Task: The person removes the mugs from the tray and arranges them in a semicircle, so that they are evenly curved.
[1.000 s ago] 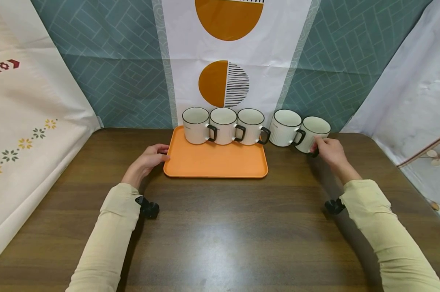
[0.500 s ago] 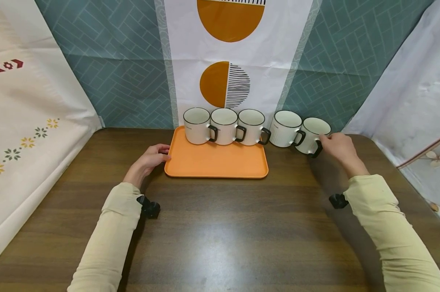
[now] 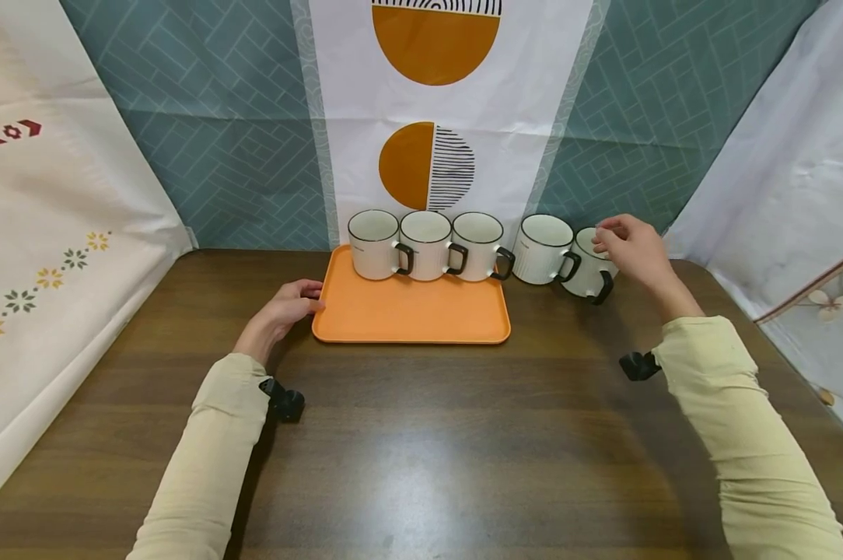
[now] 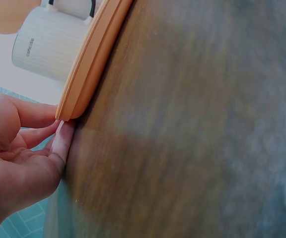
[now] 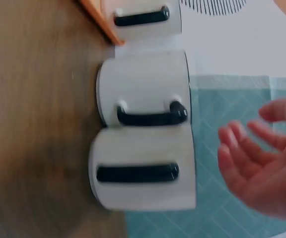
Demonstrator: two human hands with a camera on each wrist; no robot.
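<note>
From the head camera, the right hand hovered above the rightmost mug, fingers loosely bent over its rim and holding nothing. That mug stood on the table at the far right of the row, touching or all but touching its neighbour mug, both off the orange tray. Three more mugs sat along the tray's back edge. The left hand rested on the table with its fingertips against the tray's left edge.

From the left wrist, the fingers lay relaxed, tips touching the tray's rounded corner without curling round it. A ribbed white mug stood on the tray just above.

From the right wrist, blurred, the open palm faced the mug's mouth and stood clear of it, fingers spread. The mug showed its black handle turned toward the lens, the neighbour pressed against it.

The mug looked like glazed ceramic: stiff, fairly weighty for its size, smooth enough to slip, and liable to chip against its neighbour. I judged the handle the surest hold; a pinch on the rim would work but less securely.
</note>
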